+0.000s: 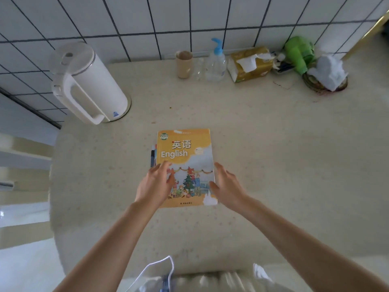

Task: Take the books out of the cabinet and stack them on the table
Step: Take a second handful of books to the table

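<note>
An orange English textbook lies on top of a small stack of books in the middle of the beige table. Edges of the lower books peek out on the stack's left side. My left hand rests on the cover's lower left part, with its fingers lying over the left edge. At the book's right edge my right hand has its fingers straight, touching or just beside the edge. No cabinet is in view.
A white electric kettle stands at the table's back left. Along the tiled wall stand a brown cup, a pump bottle, a tissue pack, a green object and a white cloth.
</note>
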`<state>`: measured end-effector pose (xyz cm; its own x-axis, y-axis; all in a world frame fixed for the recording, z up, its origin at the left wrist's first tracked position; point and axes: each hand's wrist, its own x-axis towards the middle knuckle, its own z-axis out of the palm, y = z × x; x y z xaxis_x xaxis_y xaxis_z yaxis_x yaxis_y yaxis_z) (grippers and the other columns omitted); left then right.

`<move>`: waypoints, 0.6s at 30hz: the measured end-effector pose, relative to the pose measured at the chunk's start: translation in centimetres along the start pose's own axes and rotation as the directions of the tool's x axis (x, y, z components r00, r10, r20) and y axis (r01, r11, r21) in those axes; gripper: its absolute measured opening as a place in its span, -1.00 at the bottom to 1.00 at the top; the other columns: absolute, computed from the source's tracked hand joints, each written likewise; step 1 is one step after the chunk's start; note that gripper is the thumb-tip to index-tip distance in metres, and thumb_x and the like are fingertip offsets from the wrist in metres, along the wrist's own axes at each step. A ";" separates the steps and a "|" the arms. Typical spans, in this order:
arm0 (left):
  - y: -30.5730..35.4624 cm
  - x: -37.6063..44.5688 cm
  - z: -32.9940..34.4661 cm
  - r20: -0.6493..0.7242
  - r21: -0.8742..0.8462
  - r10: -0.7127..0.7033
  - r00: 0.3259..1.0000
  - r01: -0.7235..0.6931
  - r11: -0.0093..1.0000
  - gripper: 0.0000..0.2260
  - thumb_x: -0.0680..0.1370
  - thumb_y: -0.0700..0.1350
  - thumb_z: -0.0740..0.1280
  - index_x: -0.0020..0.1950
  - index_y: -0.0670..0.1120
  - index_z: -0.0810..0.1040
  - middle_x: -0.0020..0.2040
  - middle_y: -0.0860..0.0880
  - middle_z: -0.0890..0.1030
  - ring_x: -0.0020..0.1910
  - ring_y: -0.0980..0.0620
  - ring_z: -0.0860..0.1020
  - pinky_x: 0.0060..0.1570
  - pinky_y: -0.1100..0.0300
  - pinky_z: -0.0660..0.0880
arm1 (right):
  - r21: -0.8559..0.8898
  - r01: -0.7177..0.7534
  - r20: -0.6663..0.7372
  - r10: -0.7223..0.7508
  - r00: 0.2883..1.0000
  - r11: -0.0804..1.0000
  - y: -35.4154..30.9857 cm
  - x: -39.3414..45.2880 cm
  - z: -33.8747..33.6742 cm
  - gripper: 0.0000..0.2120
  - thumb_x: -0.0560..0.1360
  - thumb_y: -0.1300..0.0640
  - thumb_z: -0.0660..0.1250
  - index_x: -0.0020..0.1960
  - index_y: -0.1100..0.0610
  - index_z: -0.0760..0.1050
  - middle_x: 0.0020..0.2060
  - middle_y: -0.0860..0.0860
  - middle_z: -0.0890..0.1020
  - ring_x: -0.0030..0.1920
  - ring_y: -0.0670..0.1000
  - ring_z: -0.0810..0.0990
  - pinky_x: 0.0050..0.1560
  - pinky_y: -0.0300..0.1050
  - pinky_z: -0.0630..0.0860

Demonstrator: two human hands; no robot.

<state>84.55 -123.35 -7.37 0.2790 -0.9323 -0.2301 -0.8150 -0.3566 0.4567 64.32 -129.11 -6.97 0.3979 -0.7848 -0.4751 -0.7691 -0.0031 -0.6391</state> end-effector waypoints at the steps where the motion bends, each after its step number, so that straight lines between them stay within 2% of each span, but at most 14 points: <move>1: 0.6 -0.2 0.1 0.007 0.001 0.048 0.999 -0.048 0.999 -0.71 0.60 -0.09 0.26 0.33 -0.06 0.42 0.17 -0.03 0.60 0.07 0.01 0.58 -0.13 0.13 0.54 | -0.006 0.007 -0.020 -0.008 1.000 1.000 0.1 -0.9 -0.1 -0.56 0.56 0.20 0.17 0.42 0.14 0.20 0.26 0.10 0.49 0.23 0.11 0.47 0.04 -0.14 0.38; 5: 2.5 -0.7 1.5 0.045 0.044 0.234 0.971 -0.236 0.971 -0.76 0.60 -0.05 0.23 0.25 -0.01 0.48 0.13 0.01 0.62 0.08 0.01 0.55 -0.09 0.10 0.53 | -0.046 -0.043 -0.156 0.035 0.987 0.998 1.4 -4.7 0.7 -0.54 0.58 0.17 0.14 0.46 0.18 0.17 0.34 0.14 0.42 0.33 0.16 0.37 0.24 -0.02 0.34; 7: 3.6 -1.0 2.3 0.078 0.059 0.331 0.940 -0.336 0.940 -0.76 0.60 -0.06 0.24 0.25 -0.03 0.52 0.10 0.00 0.63 0.10 -0.03 0.54 -0.09 0.15 0.44 | -0.019 -0.143 -0.239 0.134 0.962 0.990 2.8 -6.9 1.5 -0.51 0.59 0.10 0.13 0.49 0.12 0.14 0.38 0.08 0.39 0.37 0.12 0.35 0.30 -0.01 0.34; 11: 5.9 -2.0 3.9 0.126 -0.014 0.432 0.893 -0.434 0.901 -0.75 0.56 -0.10 0.28 0.23 -0.03 0.54 0.06 0.01 0.65 0.16 -0.05 0.53 0.02 0.08 0.49 | 0.026 -0.253 -0.399 0.242 0.884 0.967 5.6 -11.9 3.3 -0.55 0.58 0.04 0.18 0.43 0.14 0.26 0.29 0.10 0.48 0.29 0.14 0.45 0.22 0.00 0.43; 14: 7.9 -3.5 5.7 0.172 -0.072 0.551 0.817 -0.547 0.834 -0.78 0.55 -0.12 0.30 0.19 -0.06 0.56 -0.01 -0.01 0.66 0.10 -0.09 0.56 0.06 0.03 0.50 | 0.090 -0.332 -0.476 0.333 0.814 0.939 7.4 -16.3 4.5 -0.57 0.58 0.02 0.17 0.41 0.11 0.28 0.28 0.07 0.50 0.29 0.12 0.45 0.24 -0.02 0.42; 18: 11.0 -7.4 8.8 0.261 -0.123 0.693 0.672 -0.689 0.715 -0.76 0.51 -0.07 0.26 0.14 -0.03 0.57 -0.09 -0.03 0.67 -0.02 -0.14 0.60 -0.04 0.00 0.54 | 0.220 -0.399 -0.578 0.448 0.682 0.890 9.6 -22.4 6.7 -0.63 0.59 0.04 0.18 0.36 0.12 0.36 0.25 0.03 0.54 0.27 0.06 0.49 0.25 -0.10 0.38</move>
<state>69.06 -119.83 -8.20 -0.5093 -0.8584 -0.0622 -0.7123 0.3798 0.5902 51.37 -107.36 -6.55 -0.3623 -0.8947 -0.2611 -0.7336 0.4466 -0.5123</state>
